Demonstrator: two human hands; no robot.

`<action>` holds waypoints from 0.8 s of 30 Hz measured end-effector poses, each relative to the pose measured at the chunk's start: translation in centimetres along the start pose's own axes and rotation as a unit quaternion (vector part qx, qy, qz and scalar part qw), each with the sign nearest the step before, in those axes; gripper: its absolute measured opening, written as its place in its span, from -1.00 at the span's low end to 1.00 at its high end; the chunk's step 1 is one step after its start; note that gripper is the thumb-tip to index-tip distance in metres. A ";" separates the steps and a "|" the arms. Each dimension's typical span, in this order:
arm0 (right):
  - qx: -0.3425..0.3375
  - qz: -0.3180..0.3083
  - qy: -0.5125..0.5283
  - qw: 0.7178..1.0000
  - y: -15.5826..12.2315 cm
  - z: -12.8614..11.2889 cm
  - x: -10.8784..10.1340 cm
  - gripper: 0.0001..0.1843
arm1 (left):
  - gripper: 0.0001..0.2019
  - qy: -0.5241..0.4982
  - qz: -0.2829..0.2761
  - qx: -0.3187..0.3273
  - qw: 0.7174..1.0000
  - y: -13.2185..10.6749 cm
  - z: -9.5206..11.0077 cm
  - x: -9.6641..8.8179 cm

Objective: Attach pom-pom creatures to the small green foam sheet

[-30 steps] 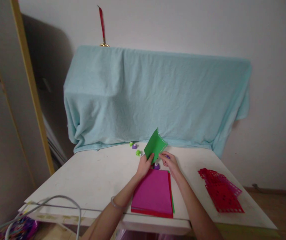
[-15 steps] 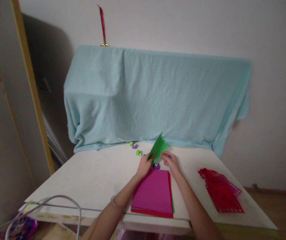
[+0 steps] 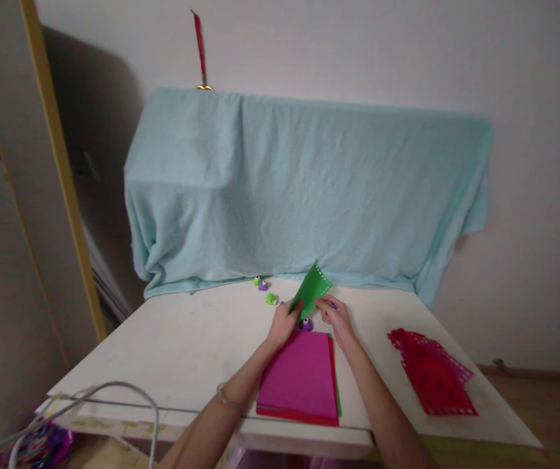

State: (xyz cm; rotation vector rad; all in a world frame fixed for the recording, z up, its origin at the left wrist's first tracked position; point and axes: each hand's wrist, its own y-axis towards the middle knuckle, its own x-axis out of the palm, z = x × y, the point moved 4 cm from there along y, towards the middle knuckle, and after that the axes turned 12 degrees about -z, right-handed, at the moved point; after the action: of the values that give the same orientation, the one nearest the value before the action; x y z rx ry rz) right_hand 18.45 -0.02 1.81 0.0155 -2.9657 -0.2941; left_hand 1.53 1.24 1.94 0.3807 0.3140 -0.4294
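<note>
A green sheet of paper (image 3: 311, 286), bent and with a row of punched holes along its right edge, is raised above the white table. My left hand (image 3: 284, 324) grips its lower left side, thumb on top. My right hand (image 3: 334, 318) is closed at the paper's lower right edge. A small purple piece (image 3: 332, 305), mostly covered by the fingers, shows in it; its kind is unclear. Just below the paper stands a purple craft punch (image 3: 306, 324) with an eye-like white spot. Between my forearms lies a stack of magenta paper (image 3: 302, 378), with red and green sheets underneath.
Small green punches (image 3: 270, 299) and a purple one (image 3: 263, 285) stand farther back. Red and magenta punched sheets (image 3: 436, 378) lie at the right. A pale blue cloth (image 3: 309, 189) hangs behind the table (image 3: 176, 352). A grey cable (image 3: 128, 385) loops over the front left edge.
Almost nothing differs. Both hands keep their places at the green paper, with at most a tiny shift of my right fingers.
</note>
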 end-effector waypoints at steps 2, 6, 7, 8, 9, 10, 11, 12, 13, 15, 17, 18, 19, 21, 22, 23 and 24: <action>-0.002 0.002 0.000 1.000 0.0 0.0 -0.1 -0.63 | -0.60 -0.003 -0.003 0.002 1.000 0.0 0.0 0.0; -0.006 0.004 0.000 1.000 0.1 0.1 -0.2 -0.64 | -0.60 -0.008 0.002 0.000 1.000 0.0 0.1 0.0; -0.007 0.006 0.000 1.000 0.1 0.1 -0.2 -0.64 | -0.60 -0.008 0.003 0.000 1.000 -0.1 0.1 0.0; -0.007 0.007 0.001 1.000 0.1 0.2 -0.3 -0.64 | -0.60 -0.008 0.003 0.000 1.000 -0.1 0.1 0.0; -0.008 0.009 0.002 1.000 0.1 0.2 -0.4 -0.64 | -0.60 -0.008 0.001 0.000 1.000 -0.1 0.1 0.0; -0.009 0.010 0.003 1.000 0.1 0.2 -0.4 -0.65 | -0.59 -0.009 -0.002 -0.002 1.000 -0.1 0.2 0.0; -0.010 0.011 0.004 1.000 0.1 0.3 -0.5 -0.65 | -0.59 -0.009 -0.005 -0.003 1.000 -0.1 0.2 0.0; -0.012 0.010 0.005 1.000 0.2 0.3 -0.5 -0.65 | -0.58 -0.009 -0.007 -0.004 1.000 -0.1 0.2 0.0; -0.015 0.008 0.005 1.000 0.2 0.3 -0.5 -0.65 | -0.58 -0.008 -0.008 -0.006 1.000 -0.1 0.2 0.1; -0.022 0.007 0.010 1.000 0.2 0.2 -0.5 -0.66 | -0.58 -0.005 -0.007 -0.008 1.000 0.0 0.1 0.1; -0.026 0.011 0.016 0.999 0.2 0.1 -0.6 -0.66 | -0.58 0.000 -0.005 -0.009 1.000 0.0 0.0 0.2; -0.026 0.015 0.018 0.999 0.1 0.0 -0.6 -0.66 | -0.58 0.002 -0.004 -0.009 1.000 0.1 -0.1 0.2; -0.025 0.019 0.019 0.999 0.1 0.0 -0.6 -0.66 | -0.58 0.004 -0.003 -0.007 1.000 0.1 -0.1 0.2; -0.026 0.022 0.018 0.999 0.1 -0.1 -0.6 -0.66 | -0.58 0.008 -0.001 0.000 1.000 0.1 -0.1 0.2; -0.027 0.023 0.017 0.999 0.1 -0.1 -0.6 -0.66 | -0.58 0.011 0.000 0.003 1.000 0.1 0.0 0.2; -0.027 0.025 0.015 0.999 0.1 -0.1 -0.6 -0.66 | -0.58 0.014 0.000 0.005 1.000 0.0 0.0 0.1; -0.026 0.027 0.014 0.999 0.1 -0.1 -0.7 -0.66 | -0.58 0.016 0.001 0.004 1.000 0.0 0.1 0.1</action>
State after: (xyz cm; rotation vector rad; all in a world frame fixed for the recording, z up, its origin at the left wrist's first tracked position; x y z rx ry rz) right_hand 19.12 0.08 1.87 -0.0666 -2.9248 -0.3612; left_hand 1.64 1.16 1.98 0.3952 0.3442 -0.4237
